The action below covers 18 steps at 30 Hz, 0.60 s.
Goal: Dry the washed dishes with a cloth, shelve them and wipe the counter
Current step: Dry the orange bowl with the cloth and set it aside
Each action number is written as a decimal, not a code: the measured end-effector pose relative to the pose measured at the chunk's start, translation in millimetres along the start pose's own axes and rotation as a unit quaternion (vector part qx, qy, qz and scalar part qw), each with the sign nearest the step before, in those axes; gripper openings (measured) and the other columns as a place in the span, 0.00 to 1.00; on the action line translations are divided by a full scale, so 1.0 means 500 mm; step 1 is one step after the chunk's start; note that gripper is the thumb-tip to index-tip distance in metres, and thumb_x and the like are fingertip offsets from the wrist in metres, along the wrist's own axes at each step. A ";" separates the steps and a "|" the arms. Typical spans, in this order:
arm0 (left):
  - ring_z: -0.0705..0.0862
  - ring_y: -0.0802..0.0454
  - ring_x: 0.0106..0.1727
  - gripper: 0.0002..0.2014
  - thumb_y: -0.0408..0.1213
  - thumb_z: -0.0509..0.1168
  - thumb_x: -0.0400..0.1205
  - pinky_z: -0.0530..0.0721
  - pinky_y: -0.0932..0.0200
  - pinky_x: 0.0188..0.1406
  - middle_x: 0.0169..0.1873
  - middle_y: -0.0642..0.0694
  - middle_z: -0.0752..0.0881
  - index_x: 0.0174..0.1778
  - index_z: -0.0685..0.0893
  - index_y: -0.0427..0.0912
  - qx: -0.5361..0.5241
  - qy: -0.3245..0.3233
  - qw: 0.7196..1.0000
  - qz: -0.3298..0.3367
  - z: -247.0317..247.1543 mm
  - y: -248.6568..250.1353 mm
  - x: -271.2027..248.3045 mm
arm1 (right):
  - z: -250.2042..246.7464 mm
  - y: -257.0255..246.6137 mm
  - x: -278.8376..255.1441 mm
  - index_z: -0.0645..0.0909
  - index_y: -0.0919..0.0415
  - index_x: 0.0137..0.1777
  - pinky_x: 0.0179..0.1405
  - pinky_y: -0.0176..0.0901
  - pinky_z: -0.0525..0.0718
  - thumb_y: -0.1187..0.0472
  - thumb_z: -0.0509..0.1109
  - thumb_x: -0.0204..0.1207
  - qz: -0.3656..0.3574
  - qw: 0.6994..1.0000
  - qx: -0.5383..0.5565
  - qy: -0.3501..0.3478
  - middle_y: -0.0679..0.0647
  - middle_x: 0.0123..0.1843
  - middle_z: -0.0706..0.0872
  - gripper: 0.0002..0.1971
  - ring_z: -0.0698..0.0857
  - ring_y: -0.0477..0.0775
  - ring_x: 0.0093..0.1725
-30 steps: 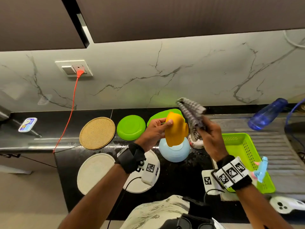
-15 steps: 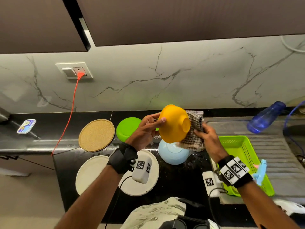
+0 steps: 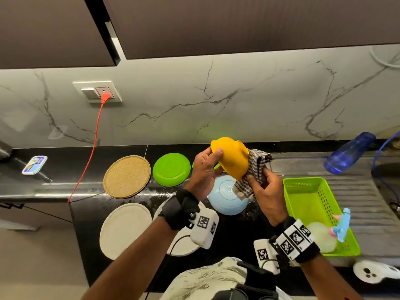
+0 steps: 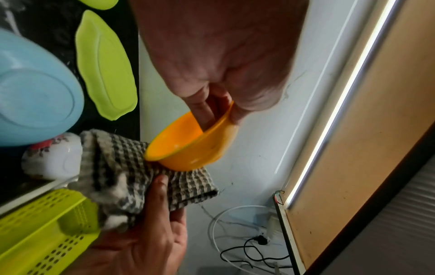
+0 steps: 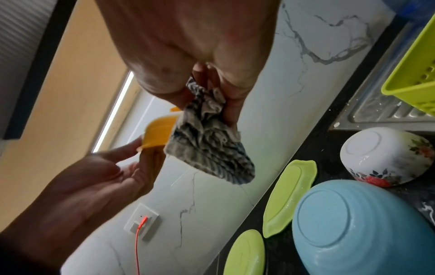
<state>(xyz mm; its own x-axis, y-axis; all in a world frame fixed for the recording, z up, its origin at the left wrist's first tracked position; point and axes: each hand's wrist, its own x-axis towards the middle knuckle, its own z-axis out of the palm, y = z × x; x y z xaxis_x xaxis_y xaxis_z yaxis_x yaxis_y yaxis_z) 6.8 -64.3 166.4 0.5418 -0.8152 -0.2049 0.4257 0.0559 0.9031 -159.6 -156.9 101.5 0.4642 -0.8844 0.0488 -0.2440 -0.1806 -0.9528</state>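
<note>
- A black table [image 3: 112, 204] runs along a white marble wall [image 3: 238, 100], under dark cupboards.
- The left hand [image 3: 204, 169] holds a yellow bowl [image 3: 232, 160] up over the table, thumb on the outside and fingers curled inside the rim.
- The right hand [image 3: 263, 191] grips a bunched checked cloth [image 3: 255, 169] and presses it on the bowl's outside.
- Under the hands a blue bowl [image 3: 226, 197] sits upside down, and a white flowered bowl [image 5: 386, 157] sits upside down just beside it.
- A round green plate [image 3: 171, 169], a cork mat [image 3: 126, 176] and two white plates [image 3: 124, 229] lie to the left.
- A green basket [image 3: 307, 204] sits on the right.
</note>
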 end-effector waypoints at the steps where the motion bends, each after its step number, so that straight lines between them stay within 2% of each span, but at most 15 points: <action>1: 0.90 0.54 0.54 0.09 0.34 0.59 0.91 0.90 0.59 0.47 0.54 0.50 0.91 0.63 0.81 0.45 -0.007 0.017 1.000 0.001 0.005 -0.008 0.002 | -0.003 -0.004 -0.011 0.85 0.62 0.65 0.53 0.56 0.92 0.59 0.76 0.82 -0.017 1.000 -0.023 0.007 0.56 0.53 0.92 0.14 0.91 0.56 0.54; 2: 0.90 0.54 0.53 0.08 0.35 0.59 0.92 0.90 0.59 0.46 0.53 0.49 0.91 0.64 0.81 0.43 -0.014 0.035 0.999 -0.002 0.010 -0.011 0.006 | -0.004 -0.013 -0.025 0.86 0.63 0.64 0.51 0.51 0.91 0.58 0.75 0.82 -0.040 0.998 -0.046 0.014 0.57 0.52 0.92 0.13 0.90 0.56 0.52; 4: 0.91 0.55 0.47 0.08 0.35 0.58 0.92 0.91 0.60 0.43 0.50 0.47 0.90 0.61 0.81 0.41 -0.031 0.064 0.997 -0.018 0.022 -0.010 0.015 | -0.003 -0.029 -0.052 0.87 0.64 0.66 0.48 0.32 0.85 0.57 0.71 0.80 -0.098 0.991 -0.090 0.009 0.58 0.51 0.92 0.18 0.89 0.56 0.48; 5: 0.91 0.54 0.46 0.07 0.34 0.58 0.92 0.91 0.59 0.43 0.50 0.46 0.90 0.59 0.81 0.41 -0.034 0.075 0.996 -0.026 0.029 -0.008 0.019 | -0.001 -0.033 -0.063 0.86 0.65 0.71 0.49 0.25 0.81 0.60 0.69 0.77 -0.125 0.987 -0.104 -0.007 0.59 0.52 0.92 0.23 0.89 0.55 0.48; 6: 0.90 0.51 0.48 0.07 0.35 0.58 0.92 0.92 0.57 0.46 0.51 0.43 0.89 0.58 0.82 0.41 -0.037 0.082 0.995 -0.036 0.035 -0.006 0.023 | 0.002 -0.033 -0.071 0.83 0.64 0.75 0.55 0.23 0.81 0.63 0.67 0.75 -0.147 0.982 -0.113 -0.027 0.60 0.58 0.92 0.27 0.89 0.56 0.52; 7: 0.89 0.46 0.51 0.07 0.36 0.58 0.92 0.90 0.52 0.52 0.53 0.40 0.88 0.57 0.82 0.40 -0.037 0.086 0.995 -0.047 0.042 -0.006 0.025 | 0.003 -0.030 -0.077 0.79 0.63 0.79 0.67 0.30 0.80 0.66 0.65 0.74 -0.164 0.978 -0.119 -0.046 0.61 0.68 0.89 0.30 0.88 0.57 0.63; 8: 0.87 0.42 0.55 0.09 0.37 0.58 0.92 0.88 0.45 0.60 0.54 0.37 0.88 0.57 0.83 0.39 -0.036 0.090 0.994 -0.057 0.047 -0.006 0.028 | 0.005 -0.027 -0.080 0.77 0.62 0.81 0.77 0.42 0.77 0.67 0.63 0.76 -0.180 0.974 -0.123 -0.060 0.59 0.77 0.83 0.30 0.82 0.57 0.76; 9: 0.86 0.39 0.58 0.10 0.38 0.59 0.92 0.84 0.38 0.67 0.55 0.35 0.87 0.57 0.84 0.37 -0.028 0.096 0.993 -0.070 0.048 -0.011 0.033 | 0.004 -0.026 -0.083 0.75 0.61 0.82 0.83 0.51 0.72 0.65 0.61 0.79 -0.195 0.970 -0.128 -0.068 0.57 0.83 0.75 0.29 0.74 0.57 0.84; 10: 0.85 0.35 0.60 0.14 0.41 0.60 0.92 0.80 0.33 0.73 0.56 0.31 0.87 0.58 0.84 0.34 -0.026 0.095 0.992 -0.084 0.048 -0.016 0.036 | 0.002 -0.026 -0.083 0.74 0.61 0.83 0.85 0.56 0.68 0.62 0.58 0.81 -0.212 0.965 -0.136 -0.075 0.55 0.86 0.70 0.28 0.67 0.57 0.88; 12: 0.84 0.27 0.67 0.25 0.47 0.61 0.90 0.75 0.26 0.76 0.62 0.22 0.85 0.64 0.82 0.23 -0.037 0.058 0.990 -0.123 0.053 -0.027 0.035 | -0.004 -0.033 -0.081 0.72 0.60 0.84 0.88 0.60 0.63 0.60 0.53 0.83 -0.245 0.952 -0.155 -0.099 0.52 0.89 0.66 0.29 0.59 0.55 0.91; 13: 0.83 0.26 0.69 0.29 0.49 0.60 0.90 0.75 0.27 0.77 0.64 0.22 0.84 0.67 0.80 0.21 -0.043 0.023 0.988 -0.146 0.056 -0.029 0.030 | -0.006 -0.041 -0.077 0.71 0.59 0.85 0.89 0.62 0.61 0.61 0.52 0.83 -0.261 0.944 -0.170 -0.109 0.51 0.89 0.65 0.29 0.56 0.55 0.91; 16: 0.85 0.33 0.68 0.31 0.53 0.54 0.92 0.77 0.35 0.78 0.66 0.27 0.85 0.69 0.81 0.24 -0.043 -0.033 0.982 -0.179 0.059 -0.033 0.025 | -0.012 -0.064 -0.062 0.71 0.58 0.85 0.90 0.58 0.56 0.63 0.52 0.83 -0.288 0.930 -0.199 -0.112 0.50 0.89 0.67 0.29 0.55 0.52 0.91; 18: 0.84 0.35 0.71 0.33 0.56 0.52 0.92 0.75 0.36 0.79 0.67 0.29 0.85 0.71 0.80 0.26 -0.031 -0.052 0.983 -0.172 0.053 -0.033 0.030 | -0.015 -0.074 -0.049 0.72 0.57 0.84 0.91 0.57 0.54 0.62 0.53 0.82 -0.278 0.934 -0.194 -0.112 0.49 0.88 0.68 0.29 0.56 0.51 0.91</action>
<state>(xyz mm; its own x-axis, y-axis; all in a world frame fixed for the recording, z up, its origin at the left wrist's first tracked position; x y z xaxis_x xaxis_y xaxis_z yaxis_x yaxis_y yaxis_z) -11.1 -92.9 158.2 0.2830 -0.8461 -0.4516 0.6158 -0.2007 0.7619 -168.5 -131.8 138.0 0.7670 -0.5035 0.3977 -0.1826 -0.7655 -0.6170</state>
